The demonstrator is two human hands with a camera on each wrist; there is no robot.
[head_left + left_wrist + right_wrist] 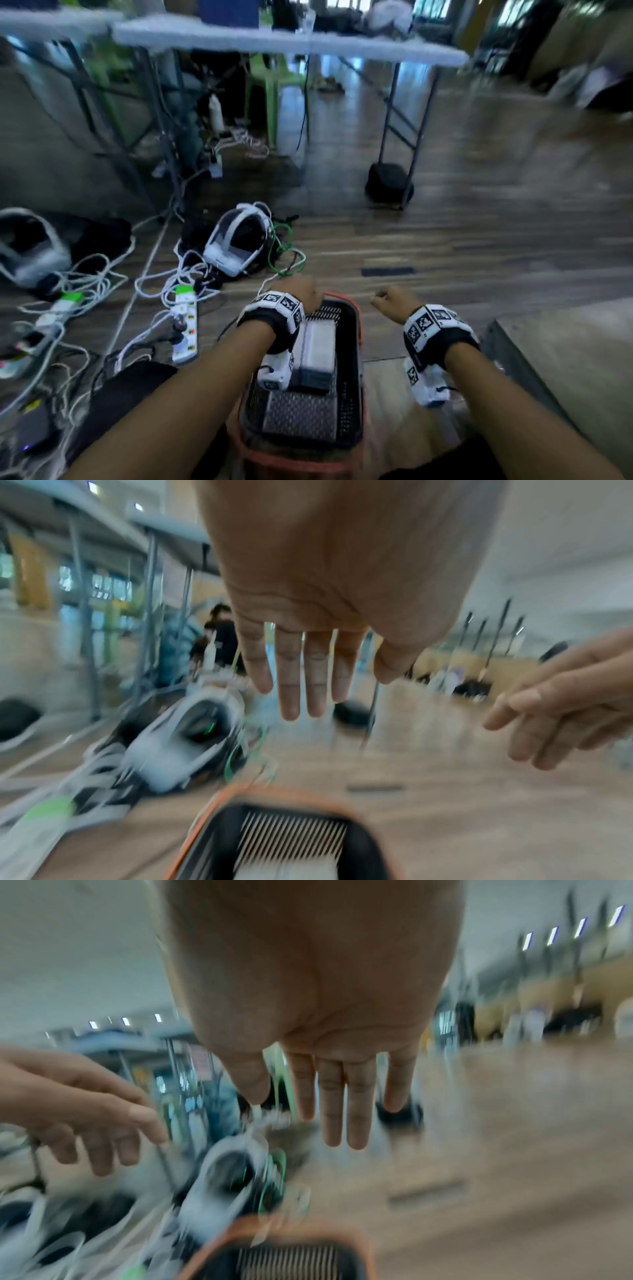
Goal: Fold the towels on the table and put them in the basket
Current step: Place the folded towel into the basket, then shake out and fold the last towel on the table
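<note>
Two headsets lie on the floor at the left: one near the left edge, the other further in, both tangled in white cables that run to a power strip. They look parked there to charge, out of the way of the work.

Just right of the power strip stands the basket, dark mesh with an orange rim, set on the floor in front of the person, I'd guess so both arms can reach it without stretching. Inside it two folded towels are stacked flat: a pale striped one toward the far end and a dark checked one toward the near end. Laid flat and squared, they use the basket's floor well and hold their folds.

The left hand hovers over the basket's far left corner. The left wrist view shows its fingers straight and slightly spread, holding nothing. The right hand hangs just past the basket's right side, over bare floor; its fingers are likewise straight and empty. Neither touches the basket or a towel, which suggests to me a towel is already delivered and both hands are free for another.

Beyond, a white folding table spans the back of the room; no unfolded towel shows anywhere, though much is blurred.
</note>
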